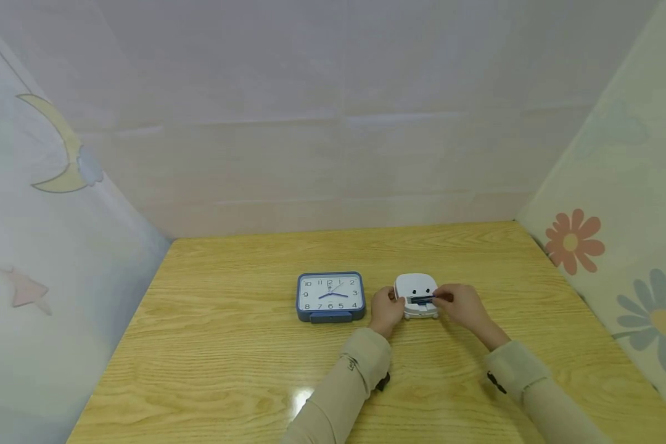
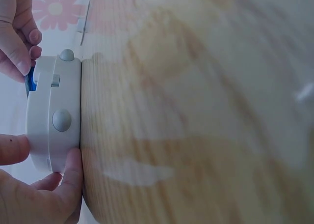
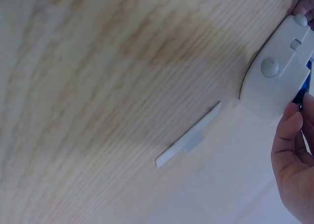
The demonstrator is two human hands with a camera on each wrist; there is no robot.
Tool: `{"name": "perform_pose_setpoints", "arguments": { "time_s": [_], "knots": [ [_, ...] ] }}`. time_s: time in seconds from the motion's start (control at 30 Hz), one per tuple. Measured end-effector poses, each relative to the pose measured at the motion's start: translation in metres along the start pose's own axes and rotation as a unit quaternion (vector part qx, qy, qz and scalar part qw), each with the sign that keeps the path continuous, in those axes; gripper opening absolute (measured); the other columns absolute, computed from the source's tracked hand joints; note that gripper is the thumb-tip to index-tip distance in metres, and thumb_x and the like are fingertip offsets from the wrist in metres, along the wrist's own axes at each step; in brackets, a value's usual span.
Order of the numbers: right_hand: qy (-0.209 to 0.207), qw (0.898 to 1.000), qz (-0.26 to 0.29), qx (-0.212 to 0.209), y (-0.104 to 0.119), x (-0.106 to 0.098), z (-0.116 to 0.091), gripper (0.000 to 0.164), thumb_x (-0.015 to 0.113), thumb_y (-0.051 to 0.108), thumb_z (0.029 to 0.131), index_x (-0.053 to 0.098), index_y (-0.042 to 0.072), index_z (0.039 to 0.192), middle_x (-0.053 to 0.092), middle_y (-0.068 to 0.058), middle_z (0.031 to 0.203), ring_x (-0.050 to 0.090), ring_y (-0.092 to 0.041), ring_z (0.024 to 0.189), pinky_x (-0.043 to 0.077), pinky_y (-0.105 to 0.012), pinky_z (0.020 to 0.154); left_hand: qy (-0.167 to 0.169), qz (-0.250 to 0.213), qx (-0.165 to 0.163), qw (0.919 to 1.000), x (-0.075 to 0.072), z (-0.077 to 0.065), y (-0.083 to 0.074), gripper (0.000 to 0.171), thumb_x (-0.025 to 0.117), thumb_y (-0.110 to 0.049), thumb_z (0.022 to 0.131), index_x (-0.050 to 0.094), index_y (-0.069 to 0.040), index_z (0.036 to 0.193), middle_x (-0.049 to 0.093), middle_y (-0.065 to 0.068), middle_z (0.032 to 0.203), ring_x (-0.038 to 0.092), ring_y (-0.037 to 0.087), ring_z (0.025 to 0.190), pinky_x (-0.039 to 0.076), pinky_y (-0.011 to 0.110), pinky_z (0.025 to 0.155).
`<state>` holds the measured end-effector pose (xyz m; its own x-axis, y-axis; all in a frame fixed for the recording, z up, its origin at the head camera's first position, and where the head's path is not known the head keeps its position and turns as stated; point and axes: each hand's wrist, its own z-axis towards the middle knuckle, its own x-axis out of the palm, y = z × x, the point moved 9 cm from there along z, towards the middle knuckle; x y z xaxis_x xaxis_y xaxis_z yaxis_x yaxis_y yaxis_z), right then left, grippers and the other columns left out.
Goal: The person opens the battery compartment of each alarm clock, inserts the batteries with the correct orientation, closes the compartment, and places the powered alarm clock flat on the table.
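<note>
A small white alarm clock (image 1: 415, 285) lies on the table with its back up, showing two black knobs and an uncovered battery slot. My left hand (image 1: 385, 311) grips its left side, thumb on top and fingers beneath the edge in the left wrist view. With thumb and fingertips, my right hand (image 1: 466, 305) pinches the end of a blue battery (image 2: 31, 81) at the slot. The battery sits partly in the slot, its outer end hidden by the fingers. Two round feet (image 2: 62, 120) stick out from the clock's near side.
A blue-framed desk clock (image 1: 330, 295) stands left of my left hand, its dial facing up toward me. In the right wrist view a thin white battery cover (image 3: 189, 135) lies on the wooden table (image 1: 227, 364). Printed cloth walls (image 1: 338, 166) surround the table's back and sides.
</note>
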<state>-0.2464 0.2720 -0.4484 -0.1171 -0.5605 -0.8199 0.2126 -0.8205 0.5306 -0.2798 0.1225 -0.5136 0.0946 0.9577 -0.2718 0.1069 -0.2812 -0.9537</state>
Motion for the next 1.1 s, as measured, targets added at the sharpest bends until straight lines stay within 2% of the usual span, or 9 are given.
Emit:
{"name": "perform_pose_setpoints", "arguments": {
  "time_s": [0.23,0.4,0.6,0.9,1.1],
  "knots": [
    [-0.015,1.000,0.019,-0.010,-0.0023,-0.0014,-0.0014,0.004,0.067,0.001,0.079,0.069,-0.001,0.082,0.064,-0.011,0.080,0.059,-0.024,0.069,0.048,-0.034,0.058,-0.013,-0.003,0.008,0.9999,-0.0005,0.0006,0.0002,0.024,0.063,-0.004,0.082,0.061,0.004,0.105,0.058,0.007,0.089,0.055,0.017,0.084,0.048,0.028,0.071],
    [-0.024,0.999,0.029,-0.001,-0.0067,0.0007,-0.0018,0.005,0.068,0.001,0.079,0.068,-0.002,0.083,0.064,-0.012,0.081,0.059,-0.024,0.071,0.047,-0.032,0.058,-0.020,-0.002,0.014,0.9997,-0.0006,0.0009,0.0002,0.022,0.064,-0.004,0.082,0.062,0.004,0.103,0.058,0.006,0.086,0.055,0.016,0.081,0.048,0.026,0.068],
    [-0.035,0.999,0.040,-0.012,-0.0030,0.0008,-0.0032,0.005,0.068,-0.001,0.078,0.068,-0.003,0.082,0.064,-0.013,0.080,0.059,-0.023,0.069,0.047,-0.027,0.056,-0.027,0.004,0.028,0.9992,-0.0034,-0.0006,-0.0027,0.019,0.065,-0.004,0.082,0.064,0.004,0.099,0.059,0.005,0.082,0.055,0.014,0.077,0.048,0.024,0.066],
    [-0.056,0.997,0.041,-0.022,-0.0033,-0.0002,-0.0033,0.004,0.070,-0.002,0.075,0.069,-0.002,0.079,0.064,-0.011,0.078,0.060,-0.023,0.068,0.049,-0.027,0.057,-0.027,-0.010,0.021,0.9994,-0.0058,-0.0029,-0.0049,0.020,0.065,-0.006,0.082,0.064,0.004,0.099,0.059,0.005,0.083,0.055,0.014,0.078,0.048,0.023,0.067],
    [-0.062,0.997,0.041,-0.020,-0.0032,0.0015,-0.0042,0.006,0.072,-0.001,0.074,0.068,-0.004,0.078,0.063,-0.011,0.077,0.059,-0.024,0.068,0.049,-0.027,0.057,-0.031,-0.007,0.029,0.9991,-0.0061,-0.0051,-0.0062,0.019,0.066,-0.004,0.081,0.064,0.005,0.097,0.058,0.005,0.081,0.055,0.014,0.077,0.048,0.023,0.066]
  ]
}}
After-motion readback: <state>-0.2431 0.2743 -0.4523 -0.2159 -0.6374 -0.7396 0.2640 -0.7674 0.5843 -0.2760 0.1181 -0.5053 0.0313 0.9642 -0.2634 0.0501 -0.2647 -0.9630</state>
